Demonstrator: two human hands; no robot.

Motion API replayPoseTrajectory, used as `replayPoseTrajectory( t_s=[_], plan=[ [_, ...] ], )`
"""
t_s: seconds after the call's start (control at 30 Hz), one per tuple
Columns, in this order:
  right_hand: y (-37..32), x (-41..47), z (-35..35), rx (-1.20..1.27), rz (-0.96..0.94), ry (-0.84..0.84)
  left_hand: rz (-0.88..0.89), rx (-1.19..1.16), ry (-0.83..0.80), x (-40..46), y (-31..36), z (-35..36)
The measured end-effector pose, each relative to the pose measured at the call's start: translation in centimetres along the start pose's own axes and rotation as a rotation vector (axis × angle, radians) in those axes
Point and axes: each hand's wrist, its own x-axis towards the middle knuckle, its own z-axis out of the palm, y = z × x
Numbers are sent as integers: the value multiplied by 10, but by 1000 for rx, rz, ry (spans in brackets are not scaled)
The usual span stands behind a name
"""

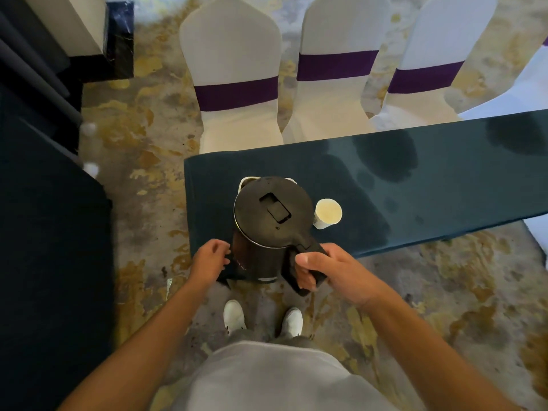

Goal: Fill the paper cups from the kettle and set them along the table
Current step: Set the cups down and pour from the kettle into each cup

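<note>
A black electric kettle (pixel 271 221) with its lid closed stands upright at the near left end of the dark-clothed table (pixel 415 185). My right hand (pixel 323 269) grips the kettle's handle. My left hand (pixel 211 259) hovers by the kettle's left side at the table's corner, fingers loosely curled, holding nothing. A white paper cup (pixel 327 213) holding pale liquid stands just right of the kettle. Behind the kettle, the rims of another white cup (pixel 244 183) peek out, mostly hidden.
Three white-covered chairs (pixel 237 93) with purple bands stand along the table's far side. Dark wet patches (pixel 385 161) mark the cloth to the right. A dark-covered table (pixel 44 262) fills the left side. Patterned carpet lies underfoot.
</note>
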Motion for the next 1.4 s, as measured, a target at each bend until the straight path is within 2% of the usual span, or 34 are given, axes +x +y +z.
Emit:
replayPoseTrajectory(
  t_s=[0.23,0.43,0.57,0.73,1.0,1.4],
  plan=[
    [17,-43,-44,15,42,1,161,50,46,-17,30,31],
    [34,-56,-59,-24,111,96,377,451,162,-11,43,51],
    [44,-53,-58,-36,187,112,302,453,97,-6,48,61],
    [43,-48,-52,-62,267,148,224,464,110,2,54,68],
    [46,-44,-43,-99,366,188,194,503,65,17,50,68],
    [53,-28,-54,-90,439,187,197,375,-56,26,49,78]
  ],
)
